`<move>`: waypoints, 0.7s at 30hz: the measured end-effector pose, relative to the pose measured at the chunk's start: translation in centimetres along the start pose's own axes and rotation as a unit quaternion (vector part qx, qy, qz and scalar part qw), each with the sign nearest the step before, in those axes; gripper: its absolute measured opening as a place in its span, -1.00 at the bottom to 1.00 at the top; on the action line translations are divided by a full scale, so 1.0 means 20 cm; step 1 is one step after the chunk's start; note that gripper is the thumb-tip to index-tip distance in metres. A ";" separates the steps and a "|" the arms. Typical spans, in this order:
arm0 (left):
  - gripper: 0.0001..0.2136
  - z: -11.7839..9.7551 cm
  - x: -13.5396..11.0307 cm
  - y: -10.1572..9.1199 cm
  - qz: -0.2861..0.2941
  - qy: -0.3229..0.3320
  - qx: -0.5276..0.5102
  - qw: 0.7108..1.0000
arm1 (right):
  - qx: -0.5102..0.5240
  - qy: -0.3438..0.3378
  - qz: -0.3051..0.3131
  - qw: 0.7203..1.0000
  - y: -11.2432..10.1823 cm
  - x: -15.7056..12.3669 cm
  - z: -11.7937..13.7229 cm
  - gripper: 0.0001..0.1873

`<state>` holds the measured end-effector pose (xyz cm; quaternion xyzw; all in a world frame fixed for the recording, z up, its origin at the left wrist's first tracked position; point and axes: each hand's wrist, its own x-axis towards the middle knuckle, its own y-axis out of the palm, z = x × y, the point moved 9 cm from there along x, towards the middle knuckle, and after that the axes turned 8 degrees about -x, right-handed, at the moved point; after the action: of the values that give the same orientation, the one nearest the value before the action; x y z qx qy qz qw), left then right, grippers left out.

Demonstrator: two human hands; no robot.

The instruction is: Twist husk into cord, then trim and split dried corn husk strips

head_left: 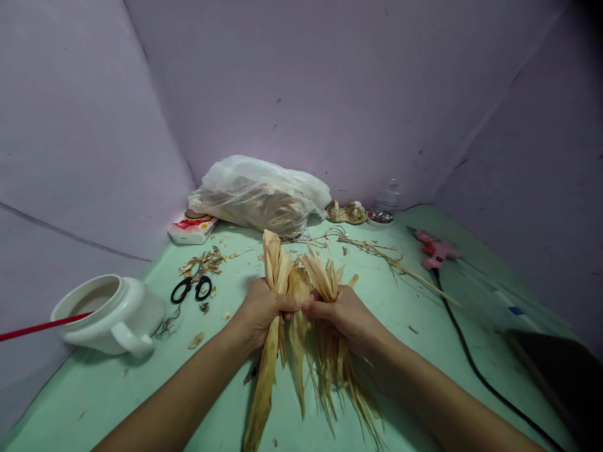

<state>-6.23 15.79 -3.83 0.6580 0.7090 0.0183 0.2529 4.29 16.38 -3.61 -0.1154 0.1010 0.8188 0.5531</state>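
Note:
My left hand (261, 312) is closed around a bunch of dried corn husk strips (277, 270), which stand up above the fist and trail down below it toward me. Close beside it, my right hand (342, 312) is closed on another bunch of husk strips (325, 276), finer and more frayed at the lower end. The two hands nearly touch at the fingertips above the green table (400, 326). A loose husk piece (298, 314) hangs between the two bunches.
Black-handled scissors (192, 289) lie left among husk scraps. A white ceramic pot (110, 311) with a red stick sits far left. A plastic bag of husks (259, 198) lies at the back. A pink glue gun (436, 249) with black cord is on the right.

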 end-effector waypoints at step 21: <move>-0.78 0.04 -0.02 0.04 0.031 -0.060 -0.032 0.997 | 0.019 0.045 0.015 0.999 0.02 -0.01 -0.01 -0.97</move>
<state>-5.09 15.27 -4.05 0.6712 0.6708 0.0095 0.3153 4.12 15.94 -3.72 -0.1397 0.1430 0.8187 0.5382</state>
